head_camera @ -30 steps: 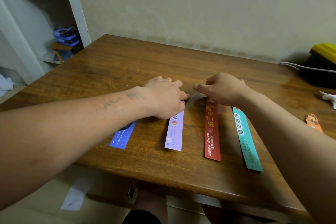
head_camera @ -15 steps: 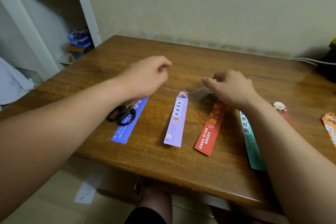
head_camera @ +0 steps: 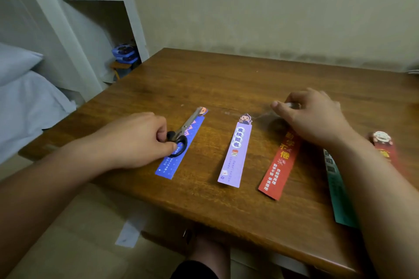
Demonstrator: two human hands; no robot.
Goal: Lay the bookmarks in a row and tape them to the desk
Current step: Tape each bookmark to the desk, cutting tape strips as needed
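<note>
Gripping scissors [head_camera: 184, 129], left hand [head_camera: 136, 140], right hand [head_camera: 315, 118] pinching tape [head_camera: 264, 116] above bookmark [head_camera: 280, 165]

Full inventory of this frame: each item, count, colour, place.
brown wooden desk: 1, brown, centre
blue paper bookmark: 1, blue, leftmost in row on desk
purple paper bookmark: 1, purple, second
red paper bookmark with white lettering: 1, red, third
teal paper bookmark: 1, teal, fourth, partly behind forearm
red bookmark with cartoon-figure top: 1, red, far right
black-handled metal scissors: 1, silver and black, on blue bookmark
clear tape strip: 1, transparent, right of purple bookmark's top
white shelf unit: 1, white, back left
blue boxes: stacked, count unclear, blue, low shelf
white paper sheet: 1, white, floor below desk
left hand: 1, grips scissors' handles
right hand: 1, pinches tape, over red bookmark's top
</note>
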